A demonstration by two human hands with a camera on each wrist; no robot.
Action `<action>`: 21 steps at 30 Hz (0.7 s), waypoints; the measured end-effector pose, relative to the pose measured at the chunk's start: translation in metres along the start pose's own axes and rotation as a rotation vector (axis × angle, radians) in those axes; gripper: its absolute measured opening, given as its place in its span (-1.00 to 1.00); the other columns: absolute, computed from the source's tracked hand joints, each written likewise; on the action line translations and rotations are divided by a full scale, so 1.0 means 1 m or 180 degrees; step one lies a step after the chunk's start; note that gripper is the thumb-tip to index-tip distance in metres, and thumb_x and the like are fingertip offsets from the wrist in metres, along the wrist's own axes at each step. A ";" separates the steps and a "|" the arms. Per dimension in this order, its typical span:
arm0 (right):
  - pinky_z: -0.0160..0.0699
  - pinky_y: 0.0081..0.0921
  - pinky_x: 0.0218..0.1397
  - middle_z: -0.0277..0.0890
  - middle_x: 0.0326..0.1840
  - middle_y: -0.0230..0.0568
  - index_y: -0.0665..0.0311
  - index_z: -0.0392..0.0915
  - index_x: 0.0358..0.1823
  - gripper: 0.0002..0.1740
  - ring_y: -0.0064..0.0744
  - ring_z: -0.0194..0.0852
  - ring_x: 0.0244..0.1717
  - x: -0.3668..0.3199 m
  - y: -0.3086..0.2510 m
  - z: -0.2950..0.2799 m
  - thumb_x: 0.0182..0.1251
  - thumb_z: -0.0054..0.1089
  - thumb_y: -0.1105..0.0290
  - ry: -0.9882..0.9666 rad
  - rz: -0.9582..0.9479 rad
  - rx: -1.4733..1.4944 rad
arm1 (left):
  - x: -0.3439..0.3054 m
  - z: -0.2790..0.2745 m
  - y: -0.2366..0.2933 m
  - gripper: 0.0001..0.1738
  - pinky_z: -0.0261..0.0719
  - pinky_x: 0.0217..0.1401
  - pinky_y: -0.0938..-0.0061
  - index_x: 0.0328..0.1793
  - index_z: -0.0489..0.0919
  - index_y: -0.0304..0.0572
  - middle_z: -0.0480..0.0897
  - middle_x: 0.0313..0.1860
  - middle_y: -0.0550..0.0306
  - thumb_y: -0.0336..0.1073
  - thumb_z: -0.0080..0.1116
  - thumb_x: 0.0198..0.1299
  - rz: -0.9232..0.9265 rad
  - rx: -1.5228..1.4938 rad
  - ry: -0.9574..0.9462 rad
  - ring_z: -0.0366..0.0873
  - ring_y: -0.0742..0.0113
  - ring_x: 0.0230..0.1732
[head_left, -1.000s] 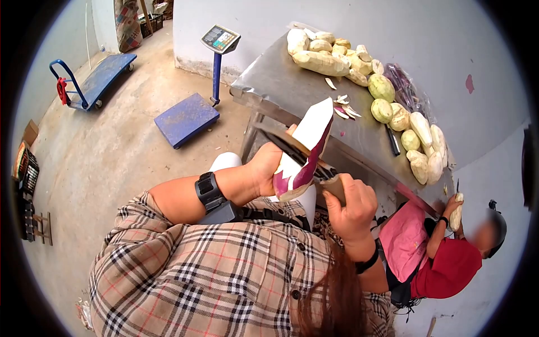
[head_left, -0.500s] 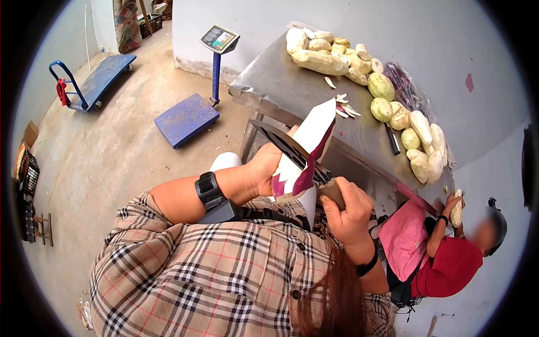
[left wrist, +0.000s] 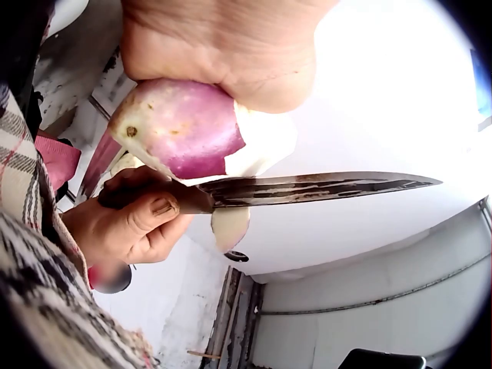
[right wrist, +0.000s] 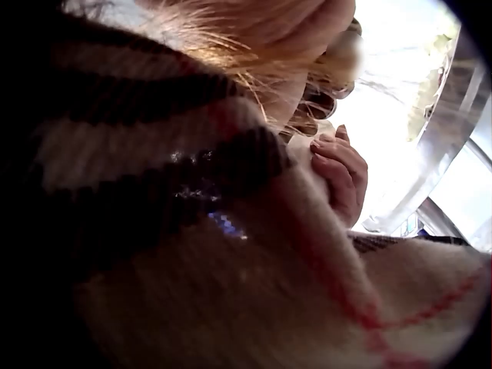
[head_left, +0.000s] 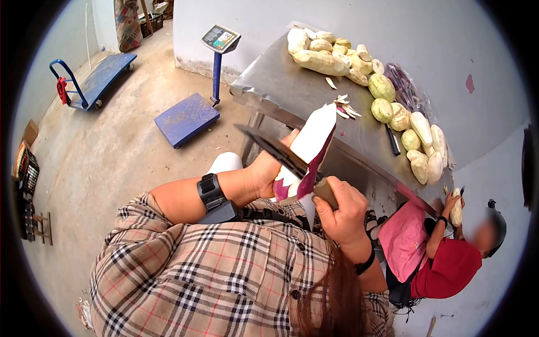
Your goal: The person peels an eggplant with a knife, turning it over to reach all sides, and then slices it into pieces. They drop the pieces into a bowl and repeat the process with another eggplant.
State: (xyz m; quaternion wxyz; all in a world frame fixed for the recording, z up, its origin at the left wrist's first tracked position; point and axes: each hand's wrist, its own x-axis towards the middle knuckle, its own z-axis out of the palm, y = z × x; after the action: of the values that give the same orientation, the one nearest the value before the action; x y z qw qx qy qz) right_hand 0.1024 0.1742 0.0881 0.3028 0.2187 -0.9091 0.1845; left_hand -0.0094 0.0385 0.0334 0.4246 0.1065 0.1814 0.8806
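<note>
My left hand (head_left: 265, 169) grips a large, partly peeled eggplant (head_left: 314, 135) from its left side. White flesh shows over most of its length, with purple skin along the right side and at the near end. In the left wrist view, the purple end (left wrist: 181, 127) sits under my palm. My right hand (head_left: 343, 212) holds a kitchen knife (head_left: 275, 150) by its brown handle, the dark blade lying across the eggplant near its lower end. A pale slip of peel (left wrist: 231, 229) hangs below the blade. Plaid cloth (right wrist: 192, 231) fills most of the right wrist view.
On the metal table (head_left: 269, 73) lie several peeled vegetables (head_left: 320, 63), some peelings (head_left: 346, 108) and a black-handled tool (head_left: 392, 140). A blue platform scale (head_left: 187, 119) and a trolley (head_left: 101, 81) stand on the floor. Another person (head_left: 449, 267) in red works at the right.
The knife and my right hand have slid a little to the left, the blade reaching further past the eggplant. The eggplant's far tip has dipped slightly. My left hand keeps its grip.
</note>
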 end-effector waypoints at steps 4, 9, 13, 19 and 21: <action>0.34 -0.35 -0.50 0.40 -0.55 -0.14 0.33 0.44 -0.19 -0.60 -0.12 0.39 -0.57 -0.004 -0.001 0.004 -0.07 0.30 0.33 -0.0079 -0.0023 0.0007 | 0.000 0.003 0.000 -0.55 0.58 -0.43 0.52 -0.05 0.44 -0.14 0.58 -0.33 0.15 0.08 -0.22 0.29 -0.0039 -0.0043 0.0048 0.55 0.36 -0.43; 0.33 -0.34 -0.50 0.40 -0.56 -0.14 0.33 0.44 -0.21 -0.61 -0.11 0.38 -0.58 -0.006 0.004 0.006 -0.08 0.30 0.33 0.0090 0.0102 -0.0043 | -0.001 0.001 0.002 -0.56 0.59 -0.43 0.50 -0.06 0.44 -0.15 0.58 -0.32 0.15 0.07 -0.21 0.29 -0.0060 0.0028 0.0113 0.56 0.36 -0.43; 0.32 -0.34 -0.51 0.39 -0.56 -0.15 0.33 0.44 -0.22 -0.62 -0.12 0.37 -0.58 -0.006 0.009 0.005 -0.10 0.30 0.35 0.0202 0.0135 -0.0216 | -0.004 0.006 0.003 -0.54 0.60 -0.44 0.50 -0.04 0.44 -0.17 0.58 -0.32 0.13 0.05 -0.25 0.31 -0.0102 0.0049 0.0253 0.57 0.36 -0.44; 0.31 -0.35 -0.51 0.39 -0.56 -0.16 0.33 0.44 -0.21 -0.62 -0.14 0.37 -0.58 -0.007 0.009 0.006 -0.10 0.30 0.36 0.0242 0.0066 -0.0319 | -0.004 0.004 0.003 -0.49 0.59 -0.43 0.52 -0.02 0.45 -0.22 0.59 -0.30 0.12 0.07 -0.30 0.32 -0.0115 -0.0126 0.0093 0.56 0.37 -0.45; 0.30 -0.35 -0.51 0.39 -0.56 -0.16 0.33 0.44 -0.21 -0.61 -0.15 0.37 -0.58 -0.005 0.006 0.005 -0.09 0.30 0.36 0.0219 0.0033 -0.0240 | -0.003 0.007 0.002 -0.49 0.58 -0.43 0.53 -0.02 0.45 -0.21 0.59 -0.33 0.13 0.07 -0.31 0.32 -0.0057 -0.0031 0.0246 0.56 0.38 -0.46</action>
State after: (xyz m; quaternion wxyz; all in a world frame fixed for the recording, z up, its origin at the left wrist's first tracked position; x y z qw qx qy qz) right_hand 0.1004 0.1782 0.0800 0.3408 0.1959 -0.9056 0.1591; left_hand -0.0061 0.0364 0.0405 0.4257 0.0687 0.1943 0.8811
